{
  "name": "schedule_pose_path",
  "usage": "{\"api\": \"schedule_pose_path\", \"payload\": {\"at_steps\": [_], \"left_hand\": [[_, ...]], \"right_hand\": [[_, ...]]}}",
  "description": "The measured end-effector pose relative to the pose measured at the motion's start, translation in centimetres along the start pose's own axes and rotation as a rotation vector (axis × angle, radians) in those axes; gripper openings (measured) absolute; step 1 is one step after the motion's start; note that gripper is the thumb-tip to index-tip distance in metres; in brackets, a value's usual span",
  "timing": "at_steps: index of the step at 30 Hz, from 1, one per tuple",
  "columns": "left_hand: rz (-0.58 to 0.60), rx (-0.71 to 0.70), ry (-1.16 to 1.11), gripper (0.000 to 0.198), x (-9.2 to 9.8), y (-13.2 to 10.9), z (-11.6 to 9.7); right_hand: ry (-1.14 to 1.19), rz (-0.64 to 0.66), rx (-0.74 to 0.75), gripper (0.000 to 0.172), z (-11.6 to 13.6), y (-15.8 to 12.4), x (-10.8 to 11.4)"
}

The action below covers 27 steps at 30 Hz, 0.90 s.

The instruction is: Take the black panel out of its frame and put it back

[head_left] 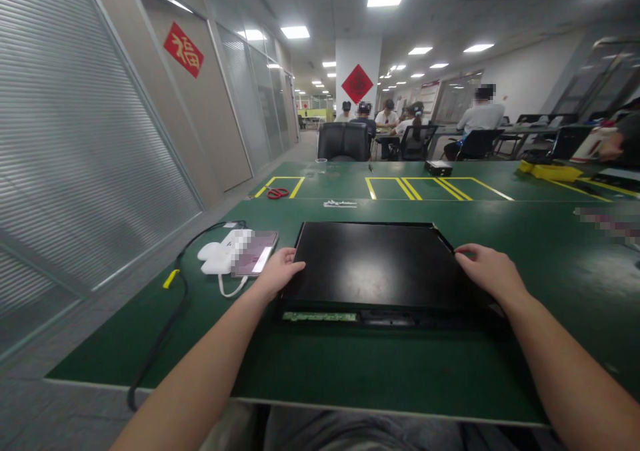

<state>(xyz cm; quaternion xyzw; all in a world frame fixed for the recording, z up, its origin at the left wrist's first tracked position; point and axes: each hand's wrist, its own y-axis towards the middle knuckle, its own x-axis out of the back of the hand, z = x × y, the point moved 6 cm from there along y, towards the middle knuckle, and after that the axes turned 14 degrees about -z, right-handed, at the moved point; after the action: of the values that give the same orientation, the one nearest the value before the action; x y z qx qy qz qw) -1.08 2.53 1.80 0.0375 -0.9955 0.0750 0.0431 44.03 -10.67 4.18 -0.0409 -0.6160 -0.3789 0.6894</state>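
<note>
A black display panel (pixel 370 264) lies in front of me on the green table, its dark glossy face turned up. Along its near edge runs a strip with a green circuit board (pixel 320 317) at the left end. My left hand (pixel 281 269) is closed on the panel's left edge, thumb on top and the other fingers at the side. At the right edge, toward the far corner, my right hand (pixel 487 271) pinches the rim between thumb and fingers. The undersides of both grips are hidden.
Left of the panel lie a phone (pixel 265 251), a white device (pixel 217 254) with a white cable, and a black cable (pixel 186 291). Farther back are red-handled scissors (pixel 278 193), a plastic cup (pixel 321 165) and a small black box (pixel 439 168). Several people sit beyond the table.
</note>
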Motion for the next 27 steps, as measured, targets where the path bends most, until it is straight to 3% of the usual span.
{"api": "schedule_pose_path", "payload": {"at_steps": [13,27], "left_hand": [[-0.009,-0.073,0.114,0.03,0.03,0.36,0.2],[0.001,-0.064,0.057,0.033,0.1,0.48,0.37]], "right_hand": [[-0.045,0.047,-0.001,0.047,0.21,-0.12,-0.33],[-0.076,0.072,0.008,0.047,0.23,-0.05,-0.23]]}}
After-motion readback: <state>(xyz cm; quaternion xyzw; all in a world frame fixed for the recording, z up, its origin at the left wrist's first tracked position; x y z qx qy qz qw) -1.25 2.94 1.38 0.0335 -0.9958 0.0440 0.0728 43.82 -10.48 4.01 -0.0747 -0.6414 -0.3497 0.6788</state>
